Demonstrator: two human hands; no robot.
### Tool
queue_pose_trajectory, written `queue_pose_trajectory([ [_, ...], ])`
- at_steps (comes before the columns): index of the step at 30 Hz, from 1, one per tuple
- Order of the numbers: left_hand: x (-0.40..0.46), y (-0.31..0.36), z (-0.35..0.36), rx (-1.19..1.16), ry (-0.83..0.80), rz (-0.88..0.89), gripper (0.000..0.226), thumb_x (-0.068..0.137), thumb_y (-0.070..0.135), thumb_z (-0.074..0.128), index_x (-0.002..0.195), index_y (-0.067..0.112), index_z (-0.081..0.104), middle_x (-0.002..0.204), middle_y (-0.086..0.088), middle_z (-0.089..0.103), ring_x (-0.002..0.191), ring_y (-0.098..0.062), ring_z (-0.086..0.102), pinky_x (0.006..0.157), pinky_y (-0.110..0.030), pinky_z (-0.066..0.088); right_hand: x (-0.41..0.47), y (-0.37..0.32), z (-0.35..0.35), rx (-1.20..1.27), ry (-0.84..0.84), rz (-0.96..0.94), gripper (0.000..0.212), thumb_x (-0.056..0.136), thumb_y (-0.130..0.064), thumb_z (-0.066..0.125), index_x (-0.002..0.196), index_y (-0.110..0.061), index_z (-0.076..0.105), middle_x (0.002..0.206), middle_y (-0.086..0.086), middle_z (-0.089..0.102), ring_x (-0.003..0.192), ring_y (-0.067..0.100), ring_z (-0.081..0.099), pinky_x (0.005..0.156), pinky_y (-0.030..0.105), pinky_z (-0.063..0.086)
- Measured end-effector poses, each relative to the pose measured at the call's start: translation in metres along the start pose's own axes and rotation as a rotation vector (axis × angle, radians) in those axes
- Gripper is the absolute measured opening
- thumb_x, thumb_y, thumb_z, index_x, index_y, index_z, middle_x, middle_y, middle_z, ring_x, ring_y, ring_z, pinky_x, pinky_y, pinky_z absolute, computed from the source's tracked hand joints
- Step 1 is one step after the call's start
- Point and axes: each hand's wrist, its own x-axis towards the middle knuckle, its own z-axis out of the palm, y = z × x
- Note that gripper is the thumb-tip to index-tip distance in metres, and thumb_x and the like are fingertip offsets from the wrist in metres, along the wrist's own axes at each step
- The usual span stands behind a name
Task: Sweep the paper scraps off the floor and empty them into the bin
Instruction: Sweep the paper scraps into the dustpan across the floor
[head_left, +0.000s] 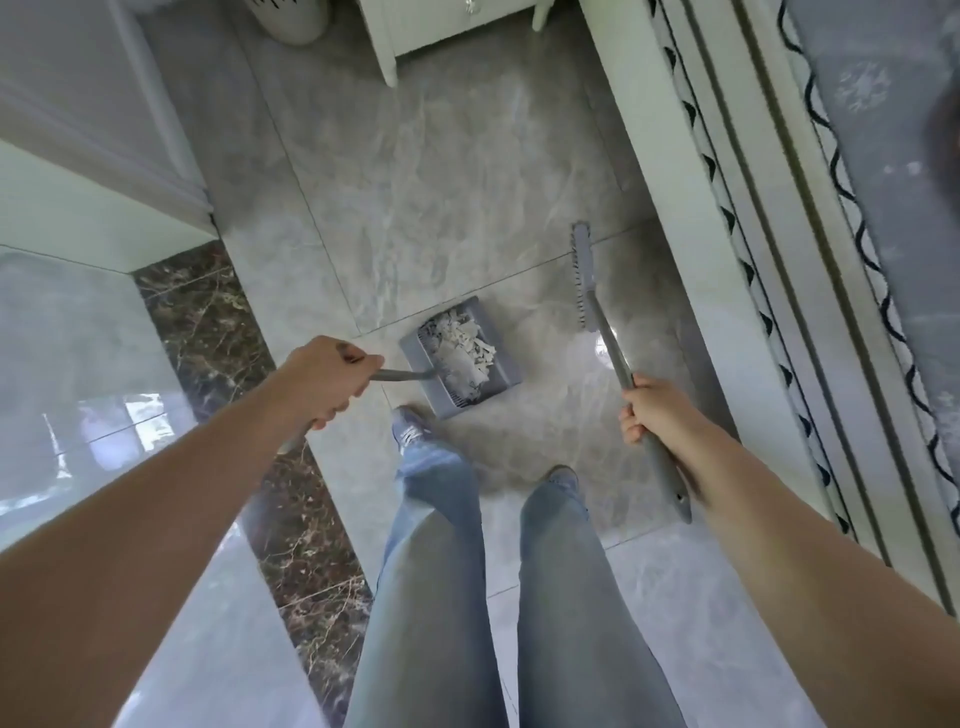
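A grey dustpan hangs low over the grey tiled floor, just ahead of my left shoe. White paper scraps are heaped inside it. My left hand is closed round the dustpan's long grey handle. My right hand grips the grey broom handle. The broom head points away from me, to the right of the dustpan. A white rounded container, possibly the bin, stands at the far top edge, cut off by the frame.
A white cabinet on legs stands ahead at the top. A bed frame with a patterned grey cover runs along the right. A white door frame and a dark marble threshold strip lie to the left. My legs fill the lower middle.
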Motion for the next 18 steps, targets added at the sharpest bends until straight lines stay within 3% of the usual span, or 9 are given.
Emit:
queue_pose_trajectory([
  [5, 0.025, -0.049, -0.071, 0.032, 0.007, -0.036, 0.046, 0.097, 0.036, 0.059, 0.066, 0.002, 0.057, 0.042, -0.008, 0.046, 0.028, -0.018, 0.038, 0.030, -0.019, 0.033, 0.010, -0.038, 0.057, -0.237, 0.036, -0.046, 0.027, 0.085, -0.001, 0.031, 0.086, -0.023, 0.046, 0.055, 0.011, 0.044, 0.041, 0.020, 0.040, 0.044, 0.028, 0.033],
  [9, 0.052, -0.082, -0.103, 0.080, 0.082, -0.059, 0.045, 0.096, 0.040, 0.058, 0.069, 0.004, 0.063, 0.044, -0.006, 0.052, 0.034, -0.020, 0.048, 0.039, -0.022, 0.042, 0.028, -0.066, 0.086, -0.327, 0.058, -0.052, 0.040, 0.073, 0.003, 0.036, 0.103, -0.019, 0.046, 0.058, 0.011, 0.046, 0.047, 0.025, 0.045, 0.046, 0.032, 0.038],
  [12, 0.070, -0.100, -0.118, 0.123, 0.119, -0.064, 0.041, 0.096, 0.041, 0.055, 0.074, 0.009, 0.066, 0.057, -0.010, 0.058, 0.047, -0.024, 0.054, 0.050, -0.028, 0.048, 0.037, -0.090, 0.115, -0.189, 0.083, -0.039, 0.016, 0.089, -0.002, 0.036, 0.088, -0.014, 0.046, 0.060, 0.008, 0.044, 0.041, 0.016, 0.043, 0.041, 0.026, 0.036],
  [13, 0.074, -0.103, -0.122, 0.133, 0.136, -0.055, 0.040, 0.097, 0.040, 0.054, 0.075, 0.009, 0.066, 0.059, -0.011, 0.057, 0.049, -0.024, 0.053, 0.050, -0.027, 0.046, 0.035, -0.094, 0.130, -0.126, 0.098, -0.009, 0.017, 0.094, -0.004, 0.034, 0.086, -0.014, 0.045, 0.060, 0.006, 0.040, 0.039, 0.013, 0.038, 0.038, 0.022, 0.033],
  [16, 0.082, -0.105, -0.131, 0.187, 0.146, -0.037, 0.038, 0.099, 0.035, 0.049, 0.079, 0.006, 0.065, 0.062, -0.009, 0.053, 0.052, -0.022, 0.050, 0.046, -0.025, 0.037, 0.003, -0.079, 0.186, -0.077, -0.002, 0.063, 0.024, 0.101, -0.008, 0.030, 0.108, -0.025, 0.045, 0.059, 0.004, 0.036, 0.035, 0.011, 0.031, 0.033, 0.016, 0.027],
  [18, 0.084, -0.102, -0.136, 0.202, 0.119, -0.022, 0.034, 0.099, 0.034, 0.047, 0.083, 0.011, 0.066, 0.066, -0.005, 0.052, 0.058, -0.023, 0.052, 0.050, -0.025, 0.036, -0.024, -0.059, 0.221, -0.090, -0.094, 0.118, 0.041, 0.099, -0.004, 0.029, 0.121, -0.035, 0.045, 0.059, 0.003, 0.033, 0.038, 0.011, 0.028, 0.035, 0.017, 0.024],
])
